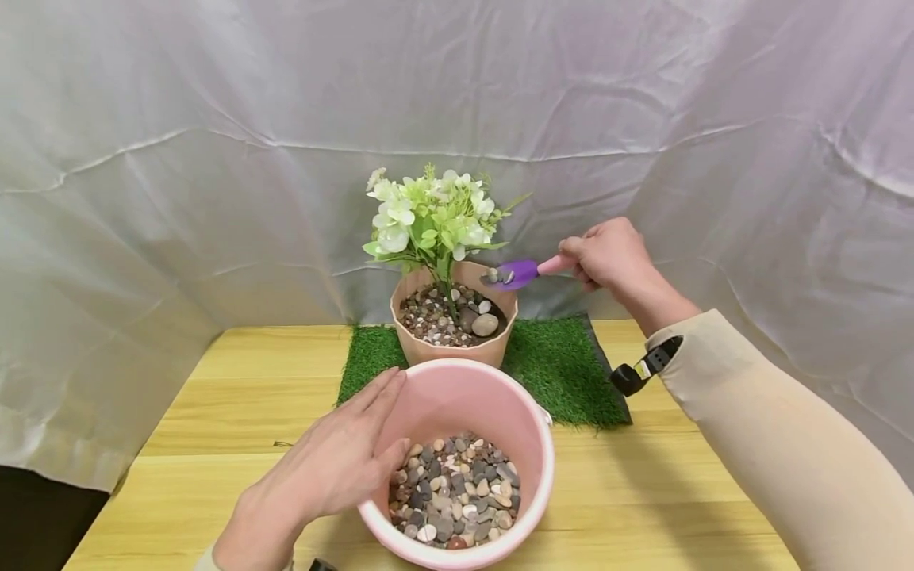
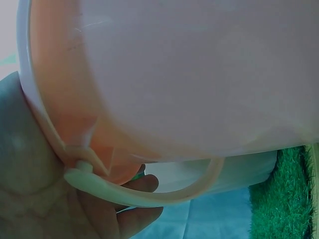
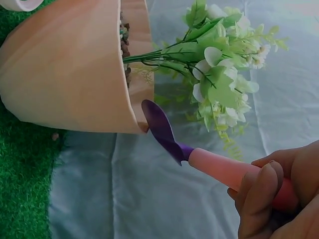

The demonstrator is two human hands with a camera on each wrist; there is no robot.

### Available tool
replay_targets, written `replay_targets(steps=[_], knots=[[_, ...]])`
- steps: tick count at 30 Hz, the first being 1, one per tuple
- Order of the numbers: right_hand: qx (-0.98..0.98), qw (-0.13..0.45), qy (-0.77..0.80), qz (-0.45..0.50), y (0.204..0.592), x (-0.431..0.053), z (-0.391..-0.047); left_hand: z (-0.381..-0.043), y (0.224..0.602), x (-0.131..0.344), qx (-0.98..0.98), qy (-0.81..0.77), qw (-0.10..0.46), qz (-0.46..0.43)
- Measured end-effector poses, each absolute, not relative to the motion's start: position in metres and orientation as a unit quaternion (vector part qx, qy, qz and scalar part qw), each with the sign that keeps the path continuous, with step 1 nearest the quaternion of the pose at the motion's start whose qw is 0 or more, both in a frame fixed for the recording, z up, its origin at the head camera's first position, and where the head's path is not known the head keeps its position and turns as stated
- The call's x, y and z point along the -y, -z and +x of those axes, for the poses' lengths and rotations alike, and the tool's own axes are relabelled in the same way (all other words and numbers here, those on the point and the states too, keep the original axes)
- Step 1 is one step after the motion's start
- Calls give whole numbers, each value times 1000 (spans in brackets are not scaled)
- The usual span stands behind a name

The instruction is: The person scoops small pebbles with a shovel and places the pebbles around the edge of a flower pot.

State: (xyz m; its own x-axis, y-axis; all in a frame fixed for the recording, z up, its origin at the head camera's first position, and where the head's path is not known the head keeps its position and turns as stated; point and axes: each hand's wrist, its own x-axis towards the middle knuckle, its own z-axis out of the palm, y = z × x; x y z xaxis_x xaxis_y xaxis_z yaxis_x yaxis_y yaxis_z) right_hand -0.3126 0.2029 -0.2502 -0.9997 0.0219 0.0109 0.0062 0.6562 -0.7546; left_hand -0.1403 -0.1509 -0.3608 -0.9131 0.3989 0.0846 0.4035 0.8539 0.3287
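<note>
My right hand (image 1: 609, 252) grips the pink handle of a small trowel (image 3: 219, 167) with a purple blade. A few pebbles (image 1: 498, 276) lie on the blade, which is over the right rim of a peach flowerpot (image 1: 450, 351). In the pot stands a bunch of white flowers (image 1: 435, 214) with green leaves, among small stones and a few larger ones. My left hand (image 1: 324, 456) holds the left rim of a pink bucket (image 1: 544, 476), thumb over the inside and fingers along the outside by its handle (image 2: 134, 196). Mixed pebbles (image 1: 457, 492) cover the bucket's bottom.
The flowerpot stands on a green artificial grass mat (image 1: 564, 369); the bucket is in front of it on the wooden table (image 1: 271, 412). A pale grey cloth (image 1: 286, 198) hangs behind and at both sides.
</note>
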Motion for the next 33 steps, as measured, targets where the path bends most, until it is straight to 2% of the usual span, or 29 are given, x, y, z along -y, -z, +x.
replay_targets(steps=[12,33], knots=[[957,82,-277,22,238,-187,-297,-140,361,151,963,171,9,-207],[961,103,-256,20,244,-189,-292,-141,362,151,962,177,5,-210]])
